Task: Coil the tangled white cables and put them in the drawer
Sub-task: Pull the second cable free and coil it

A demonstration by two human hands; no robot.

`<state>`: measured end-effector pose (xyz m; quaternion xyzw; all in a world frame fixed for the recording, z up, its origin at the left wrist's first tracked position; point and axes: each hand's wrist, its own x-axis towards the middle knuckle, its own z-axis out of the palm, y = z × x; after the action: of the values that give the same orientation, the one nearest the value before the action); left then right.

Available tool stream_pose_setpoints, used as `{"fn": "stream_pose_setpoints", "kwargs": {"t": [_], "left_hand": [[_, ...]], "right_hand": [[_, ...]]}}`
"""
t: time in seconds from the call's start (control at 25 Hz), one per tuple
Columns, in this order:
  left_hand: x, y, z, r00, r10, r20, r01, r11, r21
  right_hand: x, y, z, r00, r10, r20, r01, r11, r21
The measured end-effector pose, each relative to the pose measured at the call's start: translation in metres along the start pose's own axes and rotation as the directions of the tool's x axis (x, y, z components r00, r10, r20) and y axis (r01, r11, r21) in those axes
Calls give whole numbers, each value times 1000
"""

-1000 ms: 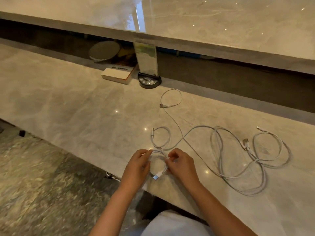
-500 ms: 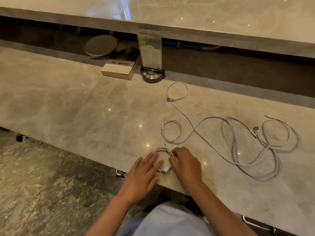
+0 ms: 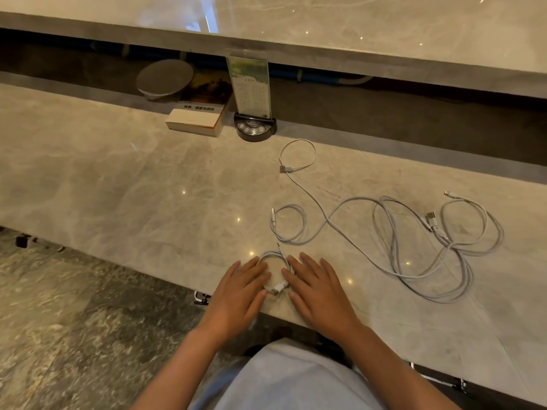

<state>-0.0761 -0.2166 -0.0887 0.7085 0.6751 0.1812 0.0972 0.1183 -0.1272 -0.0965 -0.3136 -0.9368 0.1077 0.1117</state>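
A small coiled white cable (image 3: 273,257) lies on the marble counter (image 3: 118,187) near its front edge, its USB plug (image 3: 273,290) pointing toward me. My left hand (image 3: 236,294) lies flat with straight fingers on the coil's left side. My right hand (image 3: 318,291) lies flat on its right side, fingers straight. A long white cable (image 3: 325,220) runs from a loop at the back (image 3: 297,155) through a small loop (image 3: 288,223) to a tangled pile of white cables (image 3: 444,247) on the right. No drawer is visible.
At the back of the counter stand a book (image 3: 196,118), a round grey disc (image 3: 165,76) and a menu stand on a black call-button base (image 3: 254,127). A raised marble ledge (image 3: 355,39) runs above. The stone floor (image 3: 74,321) lies to the left.
Both hands were pinching the small coil a second ago; they have set it down on the counter and now lie flat beside it with straight fingers.
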Motion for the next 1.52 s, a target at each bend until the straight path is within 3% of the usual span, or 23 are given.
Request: {"fn": "stream_pose_setpoints", "kwargs": {"t": [0.08, 0.16, 0.2, 0.28, 0.36, 0.48, 0.68, 0.76, 0.84, 0.92, 1.0, 1.04, 1.08, 1.12, 1.16, 1.2, 1.36, 1.44, 1.52], "left_hand": [[15, 5, -6, 990, -16, -137, 9, 999, -51], [41, 11, -12, 978, -49, -203, 49, 999, -6], [57, 16, -16, 986, -77, -150, 84, 996, 40], [85, 26, -20, 982, -164, 97, 151, 980, 126], [103, 30, -21, 907, -253, 336, 191, 960, 205], [115, 34, -16, 846, -279, 455, 147, 941, 304], [129, 42, -6, 912, -232, 338, 120, 940, 320], [135, 43, -3, 953, -154, 261, 78, 957, 279], [138, 40, -2, 974, -102, 200, 61, 978, 202], [139, 45, -3, 974, -192, 118, 197, 980, -26], [140, 58, -9, 890, -457, -9, 424, 834, -353], [142, 65, -10, 782, -621, -54, 508, 684, -524], [147, 72, -12, 648, -761, 4, 556, 470, -686], [154, 80, -16, 540, -825, 167, 555, 200, -807], [161, 88, -19, 482, -808, 340, 533, -38, -845], [167, 95, -22, 486, -755, 440, 516, -159, -842], [192, 117, -37, 654, -662, 366, 426, -78, -901], [204, 124, -45, 721, -601, 344, 379, -73, -923], [214, 131, -56, 797, -496, 343, 363, -59, -930]], "right_hand": [[10, 7, -10, 996, 12, -89, -5, 996, 83], [30, 21, -21, 986, 13, -166, -3, 998, 59], [43, 29, -25, 983, -2, -182, 4, 1000, 13], [63, 44, -31, 985, -38, -168, 25, 996, -80], [70, 57, -32, 992, -76, -105, 60, 988, -145], [63, 71, -29, 990, -139, -24, 133, 974, -182], [67, 78, -25, 992, -113, -49, 108, 990, -96], [73, 80, -27, 984, -176, -38, 171, 978, -116], [76, 85, -29, 964, -260, -47, 252, 958, -134], [75, 92, -32, 958, -263, -117, 253, 963, -91], [72, 98, -38, 952, -203, -228, 207, 978, -8], [71, 99, -44, 946, -164, -280, 178, 984, 28], [70, 100, -51, 935, -130, -331, 155, 987, 50], [69, 101, -58, 921, -104, -374, 137, 989, 61], [70, 103, -65, 908, -87, -410, 122, 991, 60], [70, 105, -72, 898, -76, -432, 106, 993, 47], [67, 110, -95, 898, -72, -434, 81, 997, 2], [66, 113, -113, 899, -11, -437, 62, 993, 102], [69, 122, -141, 855, 125, -503, 1, 970, 243]]}}
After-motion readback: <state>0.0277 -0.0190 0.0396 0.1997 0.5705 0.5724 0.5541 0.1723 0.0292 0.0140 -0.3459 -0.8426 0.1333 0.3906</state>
